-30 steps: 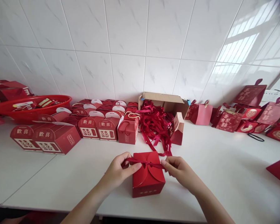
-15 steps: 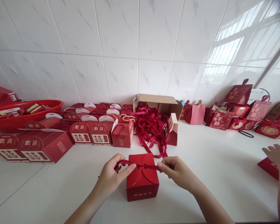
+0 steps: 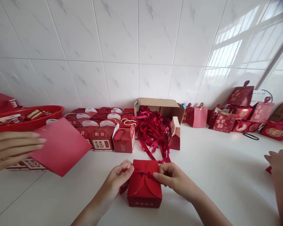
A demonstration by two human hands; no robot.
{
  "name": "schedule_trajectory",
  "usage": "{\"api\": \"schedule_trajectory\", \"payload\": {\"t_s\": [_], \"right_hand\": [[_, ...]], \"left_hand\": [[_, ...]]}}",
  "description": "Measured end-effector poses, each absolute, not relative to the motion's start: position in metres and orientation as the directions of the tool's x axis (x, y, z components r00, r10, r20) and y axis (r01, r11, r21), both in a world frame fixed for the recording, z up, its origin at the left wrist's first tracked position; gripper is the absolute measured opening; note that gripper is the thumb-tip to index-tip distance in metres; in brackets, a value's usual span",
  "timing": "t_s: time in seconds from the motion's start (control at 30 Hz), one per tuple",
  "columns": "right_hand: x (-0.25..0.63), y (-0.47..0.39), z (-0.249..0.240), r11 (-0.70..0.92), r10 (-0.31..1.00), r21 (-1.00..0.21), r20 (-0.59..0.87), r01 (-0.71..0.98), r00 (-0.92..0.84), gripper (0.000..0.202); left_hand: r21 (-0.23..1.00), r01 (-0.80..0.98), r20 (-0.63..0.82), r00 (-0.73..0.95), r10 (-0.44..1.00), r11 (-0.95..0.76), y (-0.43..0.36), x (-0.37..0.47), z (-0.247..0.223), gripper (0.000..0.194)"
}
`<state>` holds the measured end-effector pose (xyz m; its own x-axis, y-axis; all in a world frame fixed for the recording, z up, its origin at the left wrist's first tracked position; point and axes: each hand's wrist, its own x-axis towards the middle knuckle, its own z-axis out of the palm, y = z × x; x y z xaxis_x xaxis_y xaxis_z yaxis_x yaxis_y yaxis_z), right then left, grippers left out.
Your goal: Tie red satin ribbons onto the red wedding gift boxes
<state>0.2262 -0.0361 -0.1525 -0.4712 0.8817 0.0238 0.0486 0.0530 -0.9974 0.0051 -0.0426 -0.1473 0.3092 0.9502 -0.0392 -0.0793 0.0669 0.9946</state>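
A red gift box (image 3: pixel 145 197) with petal-shaped top flaps stands in front of me on the white table. Across its top runs a dark red ribbon (image 3: pixel 145 173), crossed at the middle. My left hand (image 3: pixel 119 176) is closed at the box's left edge, pinching one end of the ribbon, with a length of it hanging below the fingers. At the right edge, thumb over the top, my right hand (image 3: pixel 171 178) pinches the other end.
A co-worker's hand (image 3: pixel 14 149) holds a red card piece (image 3: pixel 63 146) at left, before printed boxes (image 3: pixel 101 141). Another hand (image 3: pixel 278 163) is at far right. Behind my box, ribbons (image 3: pixel 153 128) spill from a carton (image 3: pixel 159 102). A red basin (image 3: pixel 56 110) holds packets.
Both my hands have drawn the ribbon lower and tighter across the box top. A co-worker's hand with a red card piece has come in from the left.
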Motion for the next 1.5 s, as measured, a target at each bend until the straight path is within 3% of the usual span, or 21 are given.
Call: {"api": "schedule_trajectory", "payload": {"t_s": [0.33,0.67,0.83,1.07,1.17,1.3,1.4,1.5], "right_hand": [[0.229,-0.039,-0.155,-0.002,0.856,-0.998,-0.033,0.06,-0.516,0.049],[0.236,-0.036,-0.154,-0.058,0.844,-0.998,-0.047,-0.005,-0.535,0.048],[0.238,-0.035,-0.156,-0.042,0.853,-0.998,-0.065,0.056,-0.519,0.049],[0.242,-0.037,-0.156,-0.058,0.897,-0.99,-0.108,0.129,-0.429,0.052],[0.247,-0.043,-0.154,-0.086,0.9,-0.993,-0.111,0.078,-0.422,0.045],[0.25,-0.05,-0.147,-0.088,0.894,-0.992,-0.038,-0.091,-0.446,0.028],[0.246,-0.054,-0.138,-0.086,0.891,-0.972,0.022,-0.217,-0.454,0.019],[0.237,-0.057,-0.128,-0.078,0.877,-0.963,0.057,-0.259,-0.477,0.017]], "left_hand": [[0.998,-0.05,-0.015,0.161,0.987,0.024,-0.051,0.024,-0.146,0.048],[0.977,-0.18,-0.074,0.229,0.971,0.117,-0.044,0.017,-0.148,0.047],[0.978,-0.126,-0.123,0.29,0.949,0.165,-0.036,0.012,-0.141,0.039],[0.988,0.021,-0.151,0.227,0.962,0.15,-0.034,0.013,-0.146,0.028],[0.985,0.167,-0.069,0.131,0.989,0.046,-0.04,0.012,-0.148,0.022],[0.884,0.421,0.234,-0.018,0.972,-0.205,-0.052,0.01,-0.139,0.029],[0.743,0.532,0.403,0.13,0.906,-0.407,-0.061,0.018,-0.127,0.033],[0.609,0.582,0.466,0.286,0.837,-0.539,-0.065,0.032,-0.117,0.036]]}}
